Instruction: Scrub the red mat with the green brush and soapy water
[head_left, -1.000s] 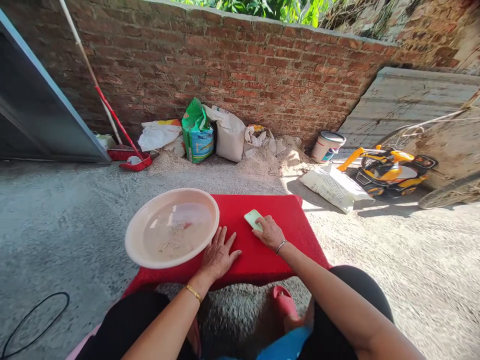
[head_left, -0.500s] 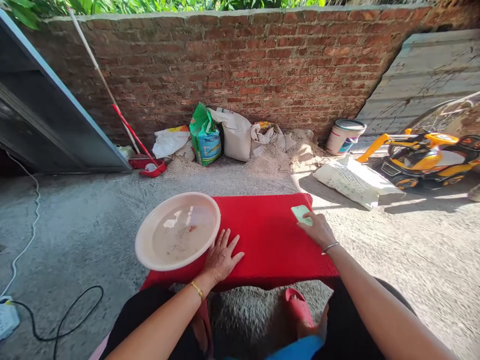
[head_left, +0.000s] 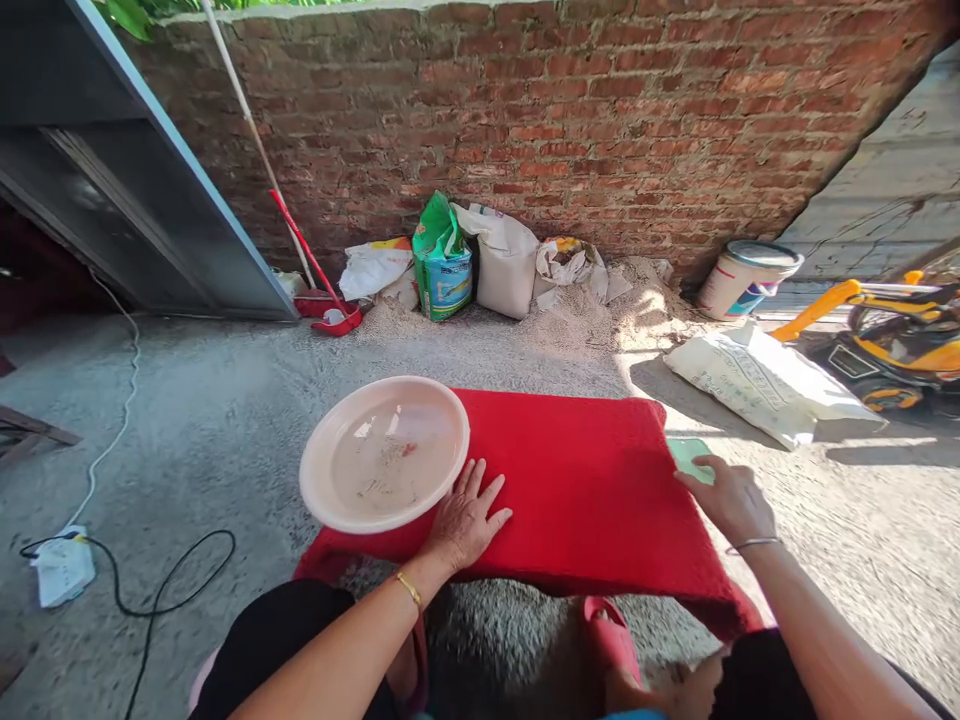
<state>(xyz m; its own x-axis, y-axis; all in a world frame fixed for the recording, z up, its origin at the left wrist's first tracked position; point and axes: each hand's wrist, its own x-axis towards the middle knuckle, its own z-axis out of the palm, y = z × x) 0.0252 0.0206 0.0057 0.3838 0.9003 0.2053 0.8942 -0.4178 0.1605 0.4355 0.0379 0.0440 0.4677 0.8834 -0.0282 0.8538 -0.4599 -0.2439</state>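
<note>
My right hand holds the green phone, just right of the red cloth. The phone pokes out toward the far left — its long side seems to slant back near and right. My left hand lies wide, farther off, by the basin.

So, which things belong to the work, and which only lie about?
Likely work:
flat pale green object in right hand
red cloth-covered table under left hand
round pink plastic basin

Lying about:
green plastic sack
red plastic dustpan
orange toy digger
</note>
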